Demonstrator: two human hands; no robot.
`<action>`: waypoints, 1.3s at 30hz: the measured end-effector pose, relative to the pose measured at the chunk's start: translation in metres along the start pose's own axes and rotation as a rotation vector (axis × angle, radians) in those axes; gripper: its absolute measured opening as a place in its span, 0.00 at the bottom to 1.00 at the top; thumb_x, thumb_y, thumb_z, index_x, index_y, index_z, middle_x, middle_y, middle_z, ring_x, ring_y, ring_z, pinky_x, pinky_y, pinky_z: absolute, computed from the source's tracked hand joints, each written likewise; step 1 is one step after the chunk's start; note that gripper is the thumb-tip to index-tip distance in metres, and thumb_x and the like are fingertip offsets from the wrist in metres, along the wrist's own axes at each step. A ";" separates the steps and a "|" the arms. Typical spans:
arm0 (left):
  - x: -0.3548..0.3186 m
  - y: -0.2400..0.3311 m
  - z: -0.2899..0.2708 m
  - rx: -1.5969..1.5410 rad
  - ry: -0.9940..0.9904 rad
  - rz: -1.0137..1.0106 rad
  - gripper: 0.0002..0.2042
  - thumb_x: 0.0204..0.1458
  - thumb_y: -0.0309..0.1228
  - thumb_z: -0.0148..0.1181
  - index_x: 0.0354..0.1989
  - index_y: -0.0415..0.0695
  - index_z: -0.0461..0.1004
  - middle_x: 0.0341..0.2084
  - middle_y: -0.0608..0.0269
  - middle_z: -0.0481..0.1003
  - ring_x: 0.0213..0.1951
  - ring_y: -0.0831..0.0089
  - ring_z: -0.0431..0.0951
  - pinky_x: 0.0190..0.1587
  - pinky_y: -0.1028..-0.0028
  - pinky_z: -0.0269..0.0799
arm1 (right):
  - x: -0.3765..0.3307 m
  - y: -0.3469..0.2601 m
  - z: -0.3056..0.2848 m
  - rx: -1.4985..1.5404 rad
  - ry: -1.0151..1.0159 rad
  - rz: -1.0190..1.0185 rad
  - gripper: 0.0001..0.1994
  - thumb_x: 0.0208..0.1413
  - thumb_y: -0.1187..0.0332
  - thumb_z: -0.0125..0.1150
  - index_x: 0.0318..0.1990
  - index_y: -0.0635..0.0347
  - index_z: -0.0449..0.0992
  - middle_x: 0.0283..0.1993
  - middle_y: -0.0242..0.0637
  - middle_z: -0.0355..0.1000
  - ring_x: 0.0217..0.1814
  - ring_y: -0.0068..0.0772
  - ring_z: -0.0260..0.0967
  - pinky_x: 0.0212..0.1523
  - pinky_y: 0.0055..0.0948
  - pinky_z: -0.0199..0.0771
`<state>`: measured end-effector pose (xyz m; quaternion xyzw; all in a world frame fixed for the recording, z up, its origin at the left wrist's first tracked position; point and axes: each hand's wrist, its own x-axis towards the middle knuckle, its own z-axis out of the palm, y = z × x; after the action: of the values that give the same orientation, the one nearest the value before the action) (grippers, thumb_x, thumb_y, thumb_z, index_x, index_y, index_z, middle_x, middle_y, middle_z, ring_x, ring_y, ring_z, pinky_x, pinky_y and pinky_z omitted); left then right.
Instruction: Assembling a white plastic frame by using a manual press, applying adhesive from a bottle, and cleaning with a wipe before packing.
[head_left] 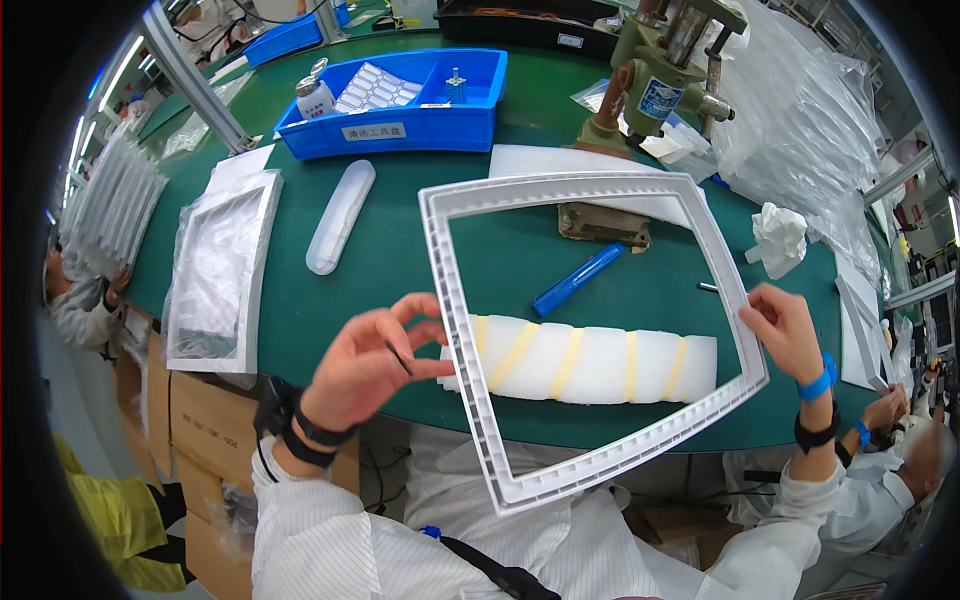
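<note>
Hands hold a white rectangular plastic frame up over the green worktop, tilted toward the camera. The left hand pinches the frame's left rail between thumb and fingers, with a thin dark sliver sticking out between the fingertips. The right hand clamps the frame's right edge. Through the opening show a white foam block banded with yellow tape and a blue pen. Farther back stand a blue bin and a green press tool; a bagged frame lies left.
</note>
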<state>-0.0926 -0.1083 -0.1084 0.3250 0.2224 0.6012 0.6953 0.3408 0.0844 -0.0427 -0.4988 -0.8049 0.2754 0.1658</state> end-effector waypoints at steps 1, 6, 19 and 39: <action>-0.010 -0.011 0.002 0.022 0.029 0.043 0.03 0.51 0.20 0.59 0.33 0.39 0.76 0.59 0.53 0.61 0.61 0.52 0.65 0.61 0.47 0.68 | 0.009 -0.003 0.001 -0.026 -0.048 -0.031 0.08 0.55 0.71 0.61 0.32 0.69 0.73 0.20 0.33 0.68 0.22 0.17 0.62 0.23 0.22 0.62; -0.046 -0.051 0.012 0.010 0.064 0.205 0.06 0.51 0.17 0.59 0.34 0.41 0.77 0.55 0.54 0.59 0.59 0.58 0.64 0.62 0.46 0.67 | 0.070 -0.009 0.008 -0.125 -0.135 -0.205 0.10 0.55 0.68 0.61 0.34 0.69 0.74 0.21 0.38 0.69 0.23 0.24 0.64 0.26 0.26 0.64; -0.027 -0.100 0.075 0.795 -0.572 0.450 0.07 0.48 0.22 0.66 0.37 0.43 0.82 0.54 0.48 0.65 0.60 0.48 0.61 0.60 0.54 0.61 | 0.176 -0.013 0.035 -0.296 -0.229 -0.518 0.12 0.60 0.62 0.58 0.42 0.61 0.77 0.36 0.47 0.77 0.38 0.46 0.75 0.41 0.37 0.73; 0.004 -0.146 0.094 0.688 -0.681 0.317 0.07 0.49 0.24 0.67 0.37 0.41 0.80 0.60 0.47 0.65 0.66 0.43 0.55 0.64 0.48 0.54 | 0.189 0.001 0.044 -0.325 -0.153 -0.549 0.13 0.61 0.64 0.58 0.48 0.60 0.77 0.45 0.46 0.75 0.46 0.46 0.73 0.48 0.36 0.72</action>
<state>0.0747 -0.1311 -0.1481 0.7425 0.1161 0.4510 0.4815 0.2332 0.2411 -0.0796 -0.2609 -0.9529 0.1251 0.0912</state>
